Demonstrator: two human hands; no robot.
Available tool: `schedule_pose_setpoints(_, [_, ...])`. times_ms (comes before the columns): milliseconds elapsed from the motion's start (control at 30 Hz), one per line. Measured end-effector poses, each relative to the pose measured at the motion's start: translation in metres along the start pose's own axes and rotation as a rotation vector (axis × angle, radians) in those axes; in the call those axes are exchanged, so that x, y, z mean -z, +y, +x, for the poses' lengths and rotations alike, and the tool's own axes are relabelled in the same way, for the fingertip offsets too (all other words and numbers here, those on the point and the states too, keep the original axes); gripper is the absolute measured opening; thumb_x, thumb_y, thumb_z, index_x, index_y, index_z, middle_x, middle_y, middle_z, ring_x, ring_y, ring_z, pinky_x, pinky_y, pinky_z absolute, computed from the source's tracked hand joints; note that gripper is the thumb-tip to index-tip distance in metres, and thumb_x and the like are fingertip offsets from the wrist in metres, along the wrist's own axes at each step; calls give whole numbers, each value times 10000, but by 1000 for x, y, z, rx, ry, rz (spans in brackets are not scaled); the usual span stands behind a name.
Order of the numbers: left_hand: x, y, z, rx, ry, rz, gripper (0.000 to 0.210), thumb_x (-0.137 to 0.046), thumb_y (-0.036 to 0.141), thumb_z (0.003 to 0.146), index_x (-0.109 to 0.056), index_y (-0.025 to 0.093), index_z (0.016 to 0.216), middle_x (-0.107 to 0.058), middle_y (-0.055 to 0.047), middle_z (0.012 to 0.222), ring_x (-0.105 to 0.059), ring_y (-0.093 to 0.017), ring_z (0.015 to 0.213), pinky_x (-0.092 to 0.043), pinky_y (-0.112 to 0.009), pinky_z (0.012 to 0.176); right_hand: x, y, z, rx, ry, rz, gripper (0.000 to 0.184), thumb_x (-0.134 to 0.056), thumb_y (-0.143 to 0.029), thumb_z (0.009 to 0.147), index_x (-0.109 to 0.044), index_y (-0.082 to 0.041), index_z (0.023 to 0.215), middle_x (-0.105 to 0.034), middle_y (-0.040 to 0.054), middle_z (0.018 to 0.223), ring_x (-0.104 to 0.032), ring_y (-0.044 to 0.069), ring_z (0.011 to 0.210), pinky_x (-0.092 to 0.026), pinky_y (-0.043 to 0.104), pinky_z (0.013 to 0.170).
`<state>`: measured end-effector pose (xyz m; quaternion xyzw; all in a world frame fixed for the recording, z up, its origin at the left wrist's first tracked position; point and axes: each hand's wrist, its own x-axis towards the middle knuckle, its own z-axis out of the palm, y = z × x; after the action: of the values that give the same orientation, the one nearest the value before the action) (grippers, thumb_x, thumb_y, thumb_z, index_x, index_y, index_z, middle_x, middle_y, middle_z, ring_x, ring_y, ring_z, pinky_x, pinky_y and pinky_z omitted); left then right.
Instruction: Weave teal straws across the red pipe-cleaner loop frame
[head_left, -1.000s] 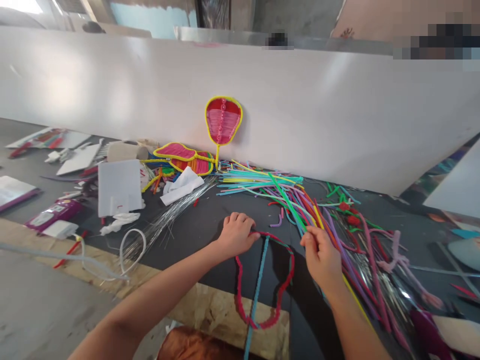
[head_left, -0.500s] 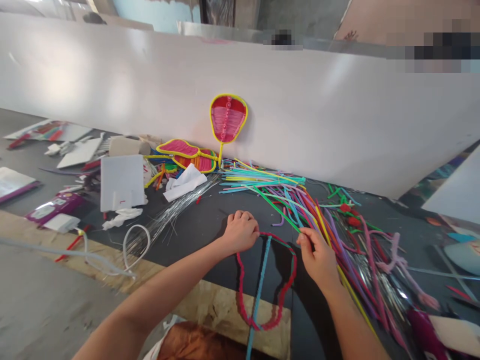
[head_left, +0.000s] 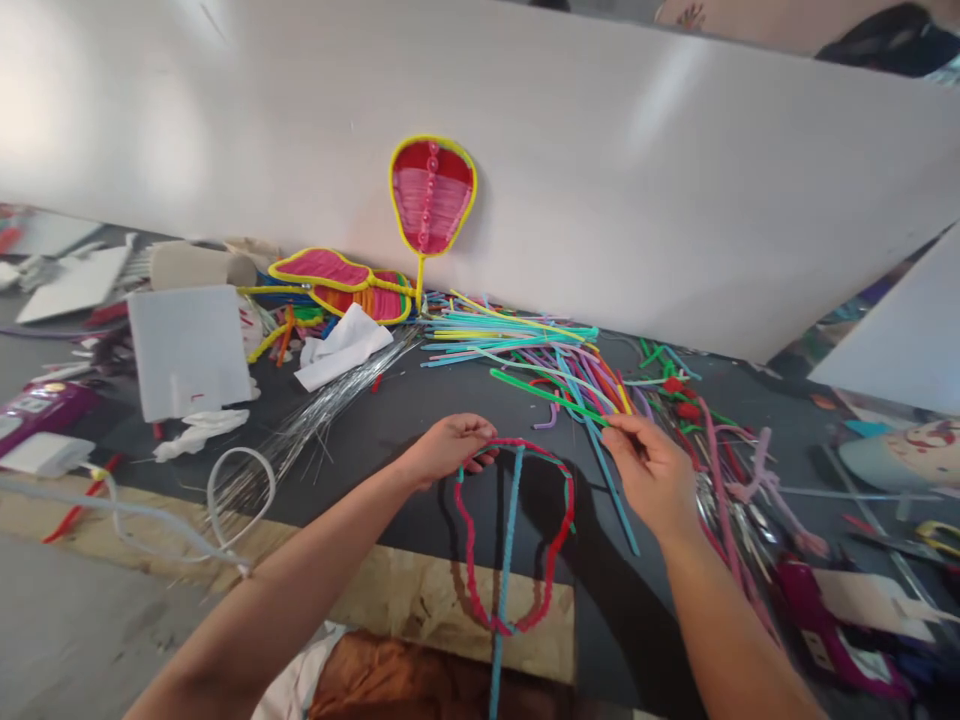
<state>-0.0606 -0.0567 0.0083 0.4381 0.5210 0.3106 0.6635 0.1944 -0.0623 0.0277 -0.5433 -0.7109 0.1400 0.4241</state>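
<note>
My left hand (head_left: 459, 447) is closed on the upper left of a rounded loop (head_left: 471, 570) of twisted pink-red pipe cleaner, which I hold above the table. Green strands show along the loop's top and right side. A light-blue twisted stem (head_left: 511, 520) runs down its middle and past its bottom. To the right, my right hand (head_left: 651, 470) pinches the end of a green pipe cleaner (head_left: 536, 387), whose free end points left. Just behind lies a pile of coloured pipe cleaners (head_left: 517, 335).
A finished pink and yellow paddle shape (head_left: 433, 195) leans against the white partition (head_left: 600, 180). Thin metal wires (head_left: 330, 400), a white square block (head_left: 187, 350) and crumpled paper lie left. A purple tool (head_left: 832, 630) and a patterned cup (head_left: 900, 455) are at right.
The view has tilted down and shifted right. My right hand has drawn the green pipe cleaner rightward, clear of some of the pile. My left hand still grips the loop.
</note>
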Motion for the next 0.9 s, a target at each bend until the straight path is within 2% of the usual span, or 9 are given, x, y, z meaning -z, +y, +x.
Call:
schedule_pose_setpoints(133, [4,3,0,63,5,-146,392,-549,512,817,-630,130,857,-688,-71,752,-656,-148,659,-519,-267,623,-8,10,-9,61,-48,23,132,-527,-292,867,-629,-225,919,-661,41,869,-632,188,795,-515,322,732])
schedule_pose_setpoints(267, [8,4,0,76,-17,-180,514,-532,603,789,-647,106,854,-701,-113,789,-672,-194,718,-533,-318,678,-9,14,-14,157,-102,8,160,-515,-236,876,-639,-237,978,-650,37,856,-618,178,791,-513,323,719])
schedule_pose_setpoints(367, [9,5,0,84,-28,-184,558,-522,626,781,-643,91,885,-701,-123,803,-672,-205,741,-530,-340,721,-8,15,-13,198,-91,-2,163,-530,-203,872,-644,-241,982,-654,28,825,-613,167,757,-512,320,709])
schedule_pose_setpoints(633, [9,6,-2,120,-12,-187,590,-413,623,840,-625,84,945,-703,-136,809,-674,-205,752,-525,-348,749,-11,15,-12,295,-140,-23,171,-531,-160,869,-637,-237,978,-665,38,855,-624,177,816,-517,329,742])
schedule_pose_setpoints(900, [10,2,-1,98,-16,-204,599,-447,642,812,-628,81,914,-691,-136,832,-673,-197,717,-528,-324,695,-14,16,-13,322,-146,-53,158,-526,-176,874,-633,-224,980,-667,45,862,-630,178,811,-523,314,732])
